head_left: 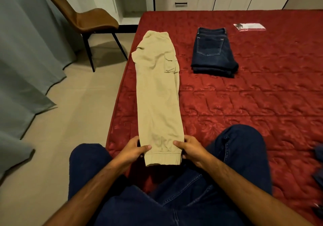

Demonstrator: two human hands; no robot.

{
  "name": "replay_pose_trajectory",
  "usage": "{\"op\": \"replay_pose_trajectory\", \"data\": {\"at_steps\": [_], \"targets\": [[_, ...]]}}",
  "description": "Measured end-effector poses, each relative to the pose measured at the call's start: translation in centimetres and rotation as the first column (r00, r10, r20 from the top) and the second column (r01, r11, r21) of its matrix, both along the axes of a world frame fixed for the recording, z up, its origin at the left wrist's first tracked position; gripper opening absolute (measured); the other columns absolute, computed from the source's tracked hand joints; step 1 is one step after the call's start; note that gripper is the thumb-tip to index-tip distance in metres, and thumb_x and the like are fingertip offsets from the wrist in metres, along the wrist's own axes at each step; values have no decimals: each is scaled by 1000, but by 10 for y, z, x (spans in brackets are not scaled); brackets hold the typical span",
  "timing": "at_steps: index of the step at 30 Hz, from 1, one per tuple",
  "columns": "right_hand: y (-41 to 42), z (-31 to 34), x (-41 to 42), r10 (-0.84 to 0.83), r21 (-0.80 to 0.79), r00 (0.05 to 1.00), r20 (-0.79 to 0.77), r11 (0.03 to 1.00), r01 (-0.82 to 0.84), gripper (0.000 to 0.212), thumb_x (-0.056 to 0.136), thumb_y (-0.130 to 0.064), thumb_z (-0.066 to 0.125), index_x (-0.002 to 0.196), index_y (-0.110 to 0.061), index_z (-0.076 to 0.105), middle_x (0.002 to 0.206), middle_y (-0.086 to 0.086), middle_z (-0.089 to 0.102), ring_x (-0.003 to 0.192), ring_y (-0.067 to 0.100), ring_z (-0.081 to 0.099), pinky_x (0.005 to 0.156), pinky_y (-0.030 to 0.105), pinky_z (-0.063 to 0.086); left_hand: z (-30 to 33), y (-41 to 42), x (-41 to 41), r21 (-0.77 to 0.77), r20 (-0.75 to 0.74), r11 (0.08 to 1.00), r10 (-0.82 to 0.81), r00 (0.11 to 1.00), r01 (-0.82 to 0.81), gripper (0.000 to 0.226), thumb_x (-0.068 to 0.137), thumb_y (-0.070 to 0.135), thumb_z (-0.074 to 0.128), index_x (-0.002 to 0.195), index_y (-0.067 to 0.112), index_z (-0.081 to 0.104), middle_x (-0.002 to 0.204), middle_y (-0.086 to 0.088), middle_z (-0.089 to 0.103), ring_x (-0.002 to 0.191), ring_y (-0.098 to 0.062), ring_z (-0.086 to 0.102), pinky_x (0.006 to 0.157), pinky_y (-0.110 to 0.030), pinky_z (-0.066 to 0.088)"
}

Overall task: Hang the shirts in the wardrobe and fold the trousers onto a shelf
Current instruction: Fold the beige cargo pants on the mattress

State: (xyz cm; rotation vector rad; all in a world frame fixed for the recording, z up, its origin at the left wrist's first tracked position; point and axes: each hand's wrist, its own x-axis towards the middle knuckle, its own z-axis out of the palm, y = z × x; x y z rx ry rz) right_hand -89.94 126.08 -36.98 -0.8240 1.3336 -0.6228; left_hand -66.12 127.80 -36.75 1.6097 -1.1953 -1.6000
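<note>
Beige cargo trousers [158, 93] lie lengthwise on the red bed [244, 103], legs doubled over each other, waistband at the far end and cuffs nearest me. My left hand [134, 151] pinches the left side of the cuff end, thumb on top. My right hand [190, 149] pinches the right side the same way. Dark blue jeans [214, 53] lie folded in a neat stack further up the bed, to the right of the beige pair.
A white and red packet [249, 27] lies near the bed's far edge. A brown chair [87, 19] stands on the tiled floor at the left, next to grey curtains [22, 51]. White open shelves [129, 0] and drawers [185, 0] stand beyond the bed. Dark cloth [319, 156] shows at the right edge.
</note>
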Motion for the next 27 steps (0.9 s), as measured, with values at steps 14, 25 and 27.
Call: {"op": "replay_pose_trajectory", "data": {"at_steps": [14,25,27], "targets": [[38,0,-16,313,-329,840,-444,815,-478,73,79,19,45,128,-33,59,112,4,63,98,19,64,90,38,54,-9,36,21,-191,299,888,-354,886,419,84,76,-24,51,143,27,51,143,11,53,135,0,46,112,-22,39],[2,33,-23,94,-474,561,-822,432,-767,33,79,-18,64,110,-30,67,117,-11,46,110,11,38,92,32,31,8,3,25,-519,755,607,-6,656,602,30,85,31,70,113,38,61,133,14,44,117,-6,38,90,-40,35],[-33,50,-24,229,-524,655,-720,438,-730,26,80,-17,59,105,-19,67,115,-4,60,108,12,51,93,36,38,28,-25,28,-554,652,630,-79,754,545,30,92,45,52,121,51,49,135,32,43,126,5,37,102,-38,29]]}}
